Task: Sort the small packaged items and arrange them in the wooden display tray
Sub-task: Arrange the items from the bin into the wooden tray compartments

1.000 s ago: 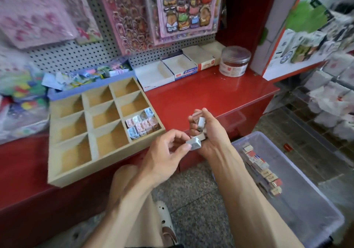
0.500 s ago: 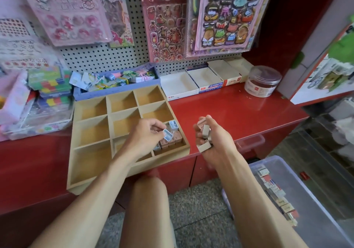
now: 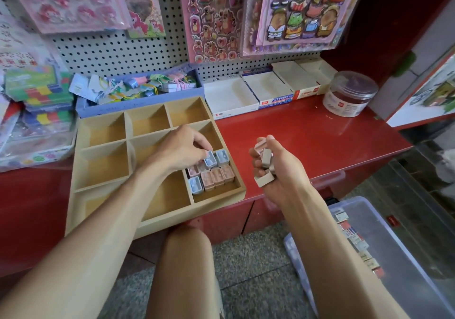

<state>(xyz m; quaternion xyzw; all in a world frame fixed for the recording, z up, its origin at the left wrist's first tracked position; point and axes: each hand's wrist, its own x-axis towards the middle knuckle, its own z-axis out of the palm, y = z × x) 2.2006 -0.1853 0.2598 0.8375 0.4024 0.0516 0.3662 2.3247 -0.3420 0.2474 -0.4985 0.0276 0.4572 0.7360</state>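
Roughly nine packaged items [image 3: 211, 174] in wooden tray [image 3: 157, 222].

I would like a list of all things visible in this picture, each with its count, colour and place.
wooden display tray: one, tan, on the red counter, left of centre
small packaged items: about nine, pink and blue, in the tray's right middle compartment
red counter: one, red, across the middle
lilac tray: one, behind the wooden tray, holding pastel items
open white boxes: four, against the pegboard
round clear jar: one, on the counter at right
sticker sheets: several, mostly pink, hanging on the pegboard
clear plastic bin: one, on the floor at right, holding a row of packages
left hand: pinching a blue item at the tray
right hand: holding several pale items
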